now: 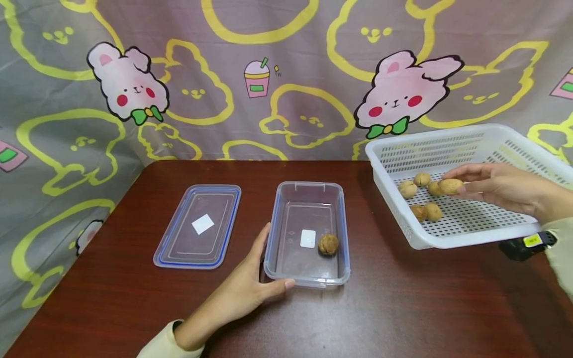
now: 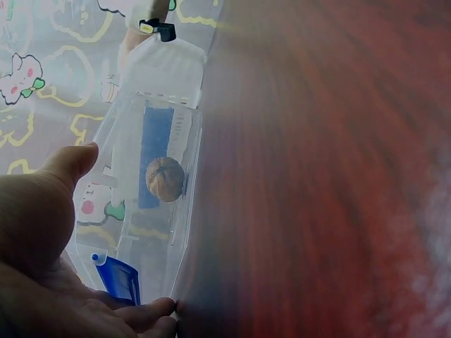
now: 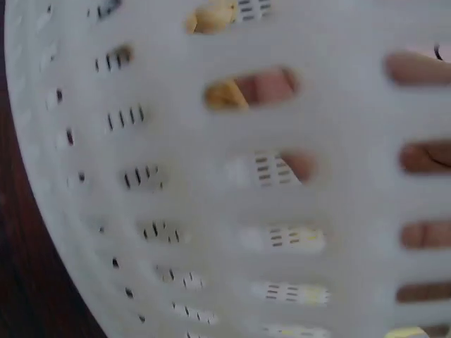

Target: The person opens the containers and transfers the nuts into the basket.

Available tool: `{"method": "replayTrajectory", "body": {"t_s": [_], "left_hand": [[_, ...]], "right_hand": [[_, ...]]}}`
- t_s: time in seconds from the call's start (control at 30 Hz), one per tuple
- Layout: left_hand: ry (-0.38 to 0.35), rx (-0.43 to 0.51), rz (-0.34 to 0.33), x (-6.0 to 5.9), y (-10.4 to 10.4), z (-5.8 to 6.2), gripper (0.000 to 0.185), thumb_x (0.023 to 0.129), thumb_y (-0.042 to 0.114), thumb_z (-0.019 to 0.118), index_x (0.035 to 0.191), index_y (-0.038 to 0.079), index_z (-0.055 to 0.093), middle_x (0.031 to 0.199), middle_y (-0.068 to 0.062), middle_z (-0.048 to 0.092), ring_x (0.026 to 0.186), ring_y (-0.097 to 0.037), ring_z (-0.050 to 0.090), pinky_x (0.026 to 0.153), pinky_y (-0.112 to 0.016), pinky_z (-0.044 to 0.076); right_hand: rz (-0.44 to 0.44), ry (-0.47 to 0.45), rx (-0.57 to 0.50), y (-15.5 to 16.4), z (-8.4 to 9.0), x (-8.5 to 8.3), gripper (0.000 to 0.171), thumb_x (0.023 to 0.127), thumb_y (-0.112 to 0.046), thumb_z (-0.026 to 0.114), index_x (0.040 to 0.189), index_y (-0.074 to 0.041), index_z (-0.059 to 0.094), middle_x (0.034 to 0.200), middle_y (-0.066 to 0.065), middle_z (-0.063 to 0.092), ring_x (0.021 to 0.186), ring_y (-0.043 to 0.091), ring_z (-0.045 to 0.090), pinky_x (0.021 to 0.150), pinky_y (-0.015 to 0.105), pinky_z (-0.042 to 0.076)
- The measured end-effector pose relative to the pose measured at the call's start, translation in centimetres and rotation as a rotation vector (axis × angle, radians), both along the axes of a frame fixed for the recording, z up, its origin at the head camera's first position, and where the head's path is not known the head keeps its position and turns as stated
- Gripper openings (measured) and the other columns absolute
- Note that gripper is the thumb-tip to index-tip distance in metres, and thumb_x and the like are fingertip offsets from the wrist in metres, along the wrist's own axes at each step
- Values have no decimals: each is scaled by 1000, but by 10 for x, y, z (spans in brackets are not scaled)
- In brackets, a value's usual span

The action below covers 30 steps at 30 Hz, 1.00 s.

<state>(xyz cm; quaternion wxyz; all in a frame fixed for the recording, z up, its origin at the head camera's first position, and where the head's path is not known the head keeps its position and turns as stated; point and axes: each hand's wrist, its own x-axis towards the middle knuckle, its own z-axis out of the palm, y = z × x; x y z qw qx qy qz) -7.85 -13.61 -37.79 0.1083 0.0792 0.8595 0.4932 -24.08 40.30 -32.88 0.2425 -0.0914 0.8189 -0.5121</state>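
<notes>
The right hand (image 1: 497, 186) is pinching one walnut (image 1: 449, 186) between its fingertips, the grip closing round the nut's right end while the nut is sitting just above the floor of the white perforated basket (image 1: 465, 139). Whether the nut is touching the basket floor or a neighbouring nut cannot be told. Four more loose walnuts (image 1: 408, 189) are lying in the basket at about 9 and 7 o'clock of the held one, two near it and two (image 1: 427, 212) toward the front wall. In the right wrist view the basket wall (image 3: 176, 169) is filling the frame, blurred, with fingers (image 3: 271, 86) and a yellow-brown nut (image 3: 224, 95) showing through its slots.

At about 8 o'clock of the basket, a clear rectangular container (image 1: 308, 233) is standing on the dark red tabletop (image 1: 403, 308), holding a single walnut (image 1: 329, 244) toward its front right, just beside a white sticker (image 1: 308, 238). The left hand (image 1: 241, 291) is bracing this container, fingers straight along its left wall and the thumb pressing against its front wall; the grip is open and is enclosing nothing. The left wrist view is confirming this: the thumb (image 2: 67, 165) and fingertips (image 2: 151, 310) are touching the container, with the walnut (image 2: 165, 179) visible through the plastic.

At 9 o'clock of the container, its blue-rimmed lid (image 1: 199, 226) is lying flat. A patterned rabbit cloth (image 1: 268, 74) is hanging behind the tabletop.
</notes>
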Motion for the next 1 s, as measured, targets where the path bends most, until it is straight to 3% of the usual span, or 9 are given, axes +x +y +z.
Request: {"method": "replayTrajectory", "body": {"t_s": [0.13,0.4,0.53,0.77,0.9,1.0], "left_hand": [[4,-7,3,0,-1,-1,121,81,38,91,169,36,8,166,-6,40,147,-27,44,122,-57,31],[4,-12,1,0,0,0,120,81,39,91,169,37,8,164,-7,43,146,-28,46,122,-58,32],[1,-14,4,0,0,0,120,81,38,91,169,37,8,164,-7,43,146,-27,46,122,-57,32],[4,5,0,0,0,0,120,81,34,91,169,35,9,163,-8,45,145,-27,47,122,-56,32],[3,2,2,0,0,0,121,81,34,91,169,34,9,162,-8,46,145,-27,47,122,-56,32],[1,1,2,0,0,0,120,81,35,91,169,35,9,161,-8,48,144,-26,48,121,-56,33]], "right_hand": [[2,-47,70,-4,-2,-1,36,104,1,57,131,-20,67,119,-17,68,107,4,63,91,24,58],[71,-113,169,-7,-7,0,35,102,-1,61,131,-20,67,119,-26,64,108,-1,64,92,20,56],[63,-117,202,-9,-7,0,34,101,-3,62,132,-17,67,117,-25,62,108,1,65,93,19,55],[47,-108,237,-10,-8,1,33,100,-5,64,132,-14,67,116,-15,65,105,6,66,91,21,55],[35,-72,275,-12,-8,1,40,100,-5,64,139,0,61,128,-4,63,106,5,66,91,23,56],[37,-15,330,-13,-6,3,46,101,-6,63,143,10,54,138,11,61,104,1,65,90,23,57]]}}
